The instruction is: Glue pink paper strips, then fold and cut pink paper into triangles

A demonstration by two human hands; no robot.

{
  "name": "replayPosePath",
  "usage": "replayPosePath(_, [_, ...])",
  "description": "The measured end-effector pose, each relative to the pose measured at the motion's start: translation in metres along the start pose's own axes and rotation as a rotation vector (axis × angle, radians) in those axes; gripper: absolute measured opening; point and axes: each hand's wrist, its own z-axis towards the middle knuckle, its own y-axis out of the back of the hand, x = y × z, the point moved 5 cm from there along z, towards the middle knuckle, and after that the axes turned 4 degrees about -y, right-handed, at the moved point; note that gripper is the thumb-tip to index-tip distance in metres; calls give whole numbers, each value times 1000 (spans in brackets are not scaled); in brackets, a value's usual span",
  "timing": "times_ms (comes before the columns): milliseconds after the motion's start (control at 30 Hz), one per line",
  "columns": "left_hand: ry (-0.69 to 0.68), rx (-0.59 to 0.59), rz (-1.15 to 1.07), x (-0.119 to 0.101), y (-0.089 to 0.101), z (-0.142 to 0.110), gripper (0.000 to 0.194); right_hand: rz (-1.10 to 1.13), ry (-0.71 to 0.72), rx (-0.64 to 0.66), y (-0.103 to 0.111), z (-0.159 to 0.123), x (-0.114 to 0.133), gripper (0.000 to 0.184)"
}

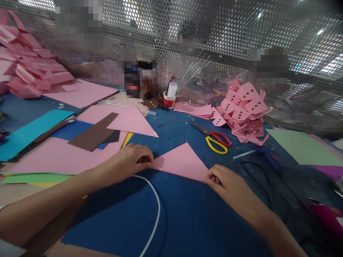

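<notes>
A pink paper triangle (182, 162) lies over the blue tabletop, its long edge toward me and its peak pointing away. At its left corner my left hand (136, 157) pinches the paper between thumb and curled fingers. My right hand (218, 178) grips the right corner in the same manner. Beyond the triangle, toward the right, rest scissors (211, 137) with one red and one yellow handle loop. Larger pink sheets (131, 119) and a brown paper strip (93, 132) lie left of my left hand.
A white cable (158, 210) curves across the table before me. Right of my right hand sits a glue gun (268, 157) with a dark cord. Folded pink pieces with dark diamonds (241, 110) are heaped behind. A red-white cup (169, 100) stands by the perforated metal screen (225, 43).
</notes>
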Motion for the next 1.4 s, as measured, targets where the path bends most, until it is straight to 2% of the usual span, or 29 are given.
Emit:
replayPosePath(167, [46, 59, 5, 4, 5, -1, 16, 8, -14, 19, 1, -1, -1, 16])
replayPosePath(333, [48, 47, 33, 4, 9, -1, 21, 2, -18, 18, -1, -1, -8, 19])
replayPosePath(700, [122, 66, 78, 11, 10, 0, 13, 8, -50, 52, 4, -2, -11, 19])
replayPosePath(1033, [179, 62, 105, 28, 6, 0, 24, 35, -84, 51, 12, -5, -10, 16])
replayPosePath(1233, [224, 141, 146, 16, 11, 1, 32, 44, -109, 71, 16, -6, -15, 20])
replayPosePath(1400, [190, 134, 166, 0, 16, 3, 22, 10, -125, 72, 18, -6, -15, 21])
